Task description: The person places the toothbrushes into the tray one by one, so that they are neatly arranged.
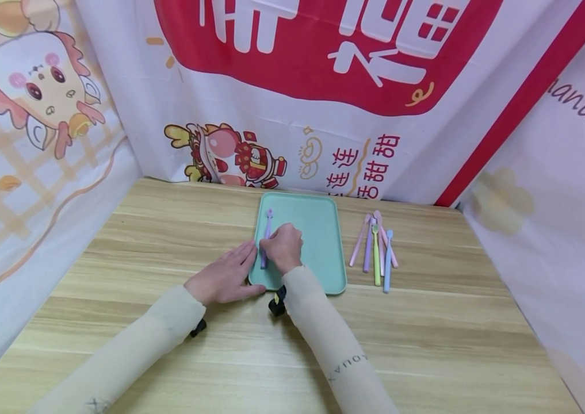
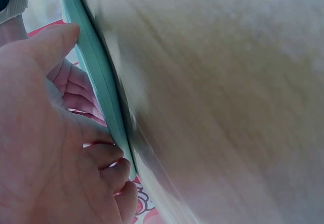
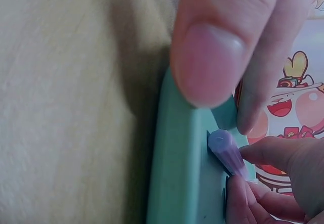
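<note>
A mint-green tray (image 1: 318, 244) lies on the table. Along its left side rests a purple toothbrush (image 1: 268, 223), head pointing away from me. My right hand (image 1: 286, 248) pinches its handle between thumb and finger; the handle's end (image 3: 223, 142) shows in the right wrist view. At the tray's near left corner, my left hand (image 1: 226, 277) spreads over the rim, fingers on the left edge and thumb along the front edge. In the left wrist view its fingertips meet the tray's side (image 2: 104, 80). That hand's thumb (image 3: 210, 64) looms large in the right wrist view.
Right of the tray, several toothbrushes lie in a loose, partly overlapping group: pink, purple, a green one (image 1: 377, 259) and a blue one (image 1: 387, 264). Printed cloth (image 1: 292, 103) hangs behind the wooden table (image 1: 427, 333) and along both sides.
</note>
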`<act>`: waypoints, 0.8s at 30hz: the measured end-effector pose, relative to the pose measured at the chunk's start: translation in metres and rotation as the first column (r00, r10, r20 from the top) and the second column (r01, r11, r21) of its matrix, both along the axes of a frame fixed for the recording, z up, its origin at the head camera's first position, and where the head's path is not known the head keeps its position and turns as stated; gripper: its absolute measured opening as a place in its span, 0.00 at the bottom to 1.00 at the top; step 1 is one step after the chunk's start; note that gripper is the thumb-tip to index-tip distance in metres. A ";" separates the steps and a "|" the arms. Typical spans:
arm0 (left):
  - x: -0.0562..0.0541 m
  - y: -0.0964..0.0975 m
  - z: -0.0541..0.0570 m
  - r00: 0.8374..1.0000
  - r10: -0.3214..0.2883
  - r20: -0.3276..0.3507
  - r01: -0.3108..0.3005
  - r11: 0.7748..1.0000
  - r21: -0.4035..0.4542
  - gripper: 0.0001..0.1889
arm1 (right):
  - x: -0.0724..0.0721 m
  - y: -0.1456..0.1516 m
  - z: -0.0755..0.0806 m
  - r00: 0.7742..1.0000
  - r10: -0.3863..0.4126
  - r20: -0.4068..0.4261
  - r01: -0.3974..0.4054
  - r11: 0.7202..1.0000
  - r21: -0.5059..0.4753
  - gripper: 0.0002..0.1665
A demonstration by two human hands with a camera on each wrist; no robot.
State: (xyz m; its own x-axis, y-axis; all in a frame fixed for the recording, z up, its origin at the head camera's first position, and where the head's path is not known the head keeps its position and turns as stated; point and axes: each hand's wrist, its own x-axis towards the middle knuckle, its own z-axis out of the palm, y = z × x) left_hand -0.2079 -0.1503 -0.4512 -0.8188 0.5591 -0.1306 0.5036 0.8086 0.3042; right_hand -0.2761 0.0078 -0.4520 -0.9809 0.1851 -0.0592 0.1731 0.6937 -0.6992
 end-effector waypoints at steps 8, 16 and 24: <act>0.000 0.000 -0.001 1.000 -0.001 -0.005 0.001 1.000 -0.005 0.52 | 0.003 0.006 0.003 0.999 0.046 0.003 -0.046 0.998 -0.033 0.14; 0.001 0.002 0.001 1.000 0.001 0.000 -0.001 1.000 -0.025 0.52 | 0.003 0.024 0.006 0.987 0.138 -0.083 -0.140 0.990 -0.012 0.18; 0.000 0.002 0.001 1.000 0.011 0.012 -0.011 0.999 -0.031 0.52 | 0.007 0.050 0.020 0.958 0.252 -0.134 -0.261 0.964 -0.056 0.27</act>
State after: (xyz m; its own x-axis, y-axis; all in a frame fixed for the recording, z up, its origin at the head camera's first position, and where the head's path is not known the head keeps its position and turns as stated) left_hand -0.2077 -0.1483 -0.4500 -0.8232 0.5454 -0.1577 0.4909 0.8234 0.2846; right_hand -0.2691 0.0582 -0.4319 -0.9953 -0.0736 0.0628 -0.0956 0.6501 -0.7538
